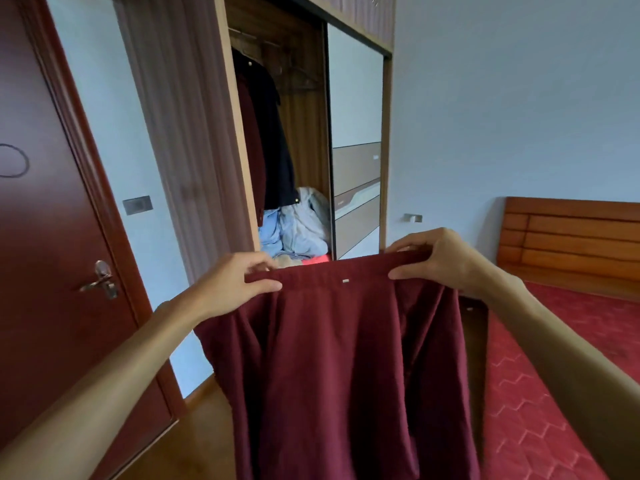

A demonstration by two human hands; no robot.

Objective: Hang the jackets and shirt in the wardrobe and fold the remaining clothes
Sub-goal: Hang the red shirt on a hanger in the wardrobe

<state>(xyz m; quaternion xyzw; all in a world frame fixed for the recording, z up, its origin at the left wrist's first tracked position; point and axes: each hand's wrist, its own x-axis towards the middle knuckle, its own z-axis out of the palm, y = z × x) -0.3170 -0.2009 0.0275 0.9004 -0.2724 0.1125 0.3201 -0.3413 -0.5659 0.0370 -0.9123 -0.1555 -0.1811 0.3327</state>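
Lower part of maroon garment (339,358) cut off at bottom edge; type not tellable. Small white tag (345,280) on waistband too small to read. Fingertips of left hand (239,282) and right hand (436,261) partly hidden behind waistband. Base of pale blue clothes pile (298,226) hidden behind garment and left hand. Wardrobe (294,133) top cut off by upper edge; hangers on rail blurred. Dark jacket (273,140) covering most of a maroon piece beside it. Door (45,237) cut by left edge, headboard (571,237) by right.
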